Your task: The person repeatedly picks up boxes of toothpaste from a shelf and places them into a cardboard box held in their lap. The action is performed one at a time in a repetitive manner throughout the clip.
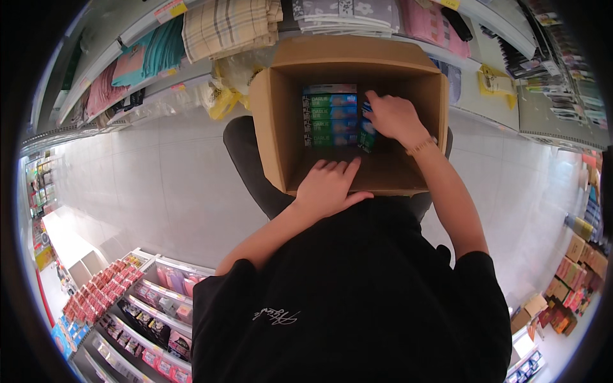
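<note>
An open cardboard box (277, 139) rests at my lap between my knees. A row of green and blue Darlie toothpaste cartons (330, 114) lies inside it, towards the left and far side. My right hand (390, 115) reaches into the box, its fingers at another green and blue toothpaste carton (367, 134) that stands crosswise beside the row; whether they grip it cannot be told. My left hand (330, 184) lies over the near wall of the box, thumb outside and fingers inside, holding that edge.
Store shelves with folded towels (232, 26) run just beyond the box. Yellow plastic bags (222, 98) hang at the lower shelf. Behind me at the left stands a shelf of packaged goods (158, 306); cardboard cartons (574, 258) are stacked far right.
</note>
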Demonstrator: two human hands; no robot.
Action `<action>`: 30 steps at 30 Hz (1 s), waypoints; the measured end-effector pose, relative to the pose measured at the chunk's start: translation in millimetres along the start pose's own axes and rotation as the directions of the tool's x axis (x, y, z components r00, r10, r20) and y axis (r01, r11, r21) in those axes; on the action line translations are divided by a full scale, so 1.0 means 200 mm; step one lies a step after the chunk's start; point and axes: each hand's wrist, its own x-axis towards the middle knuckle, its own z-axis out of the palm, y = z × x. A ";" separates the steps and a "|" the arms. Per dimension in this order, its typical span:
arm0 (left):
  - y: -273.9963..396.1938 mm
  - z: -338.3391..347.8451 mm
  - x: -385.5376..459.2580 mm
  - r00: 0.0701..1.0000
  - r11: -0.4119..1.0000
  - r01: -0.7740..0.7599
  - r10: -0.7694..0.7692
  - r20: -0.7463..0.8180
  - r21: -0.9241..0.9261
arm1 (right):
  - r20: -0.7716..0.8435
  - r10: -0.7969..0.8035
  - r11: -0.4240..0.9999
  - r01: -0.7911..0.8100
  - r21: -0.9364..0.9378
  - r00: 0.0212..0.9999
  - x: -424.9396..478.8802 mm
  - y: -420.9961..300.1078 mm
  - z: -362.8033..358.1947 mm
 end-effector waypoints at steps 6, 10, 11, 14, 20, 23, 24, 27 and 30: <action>0.00 0.05 0.00 0.997 0.999 0.035 -0.035 0.066 0.002 | 0.074 0.024 0.940 -0.047 0.339 0.997 0.47 0.00 0.36; 0.00 0.04 0.00 0.993 0.999 0.050 -0.050 0.107 0.011 | 0.016 0.034 0.668 -0.034 0.744 0.999 0.57 0.11 0.70; 0.00 0.04 0.00 0.993 0.999 0.042 -0.043 0.115 0.010 | 0.017 0.051 0.585 -0.044 0.810 0.999 0.56 0.13 0.74; -0.01 0.06 -0.01 1.000 1.000 0.014 -0.014 -0.017 0.009 | 0.287 0.208 0.411 -0.350 0.842 0.935 0.54 0.19 0.83; 0.01 0.04 0.01 0.986 0.998 0.050 -0.044 0.158 -0.037 | 0.258 0.356 0.482 -0.413 0.773 0.898 0.52 0.48 1.34; 0.00 0.06 -0.01 0.993 0.999 0.036 -0.032 0.112 -0.039 | 0.301 0.415 0.541 -0.499 0.677 0.858 0.55 0.47 1.46; 0.01 0.06 0.00 0.993 0.999 0.022 -0.016 0.119 -0.044 | 0.294 0.403 0.547 -0.485 0.682 0.867 0.55 0.48 1.52; -0.01 0.09 -0.03 0.992 0.998 0.050 -0.045 0.118 -0.037 | 0.403 0.318 0.445 -0.511 0.736 0.858 0.54 0.33 1.45; 0.01 0.08 -0.02 0.993 0.999 0.039 -0.036 0.117 -0.025 | 0.347 0.126 0.630 -0.345 0.696 0.929 0.50 0.31 1.42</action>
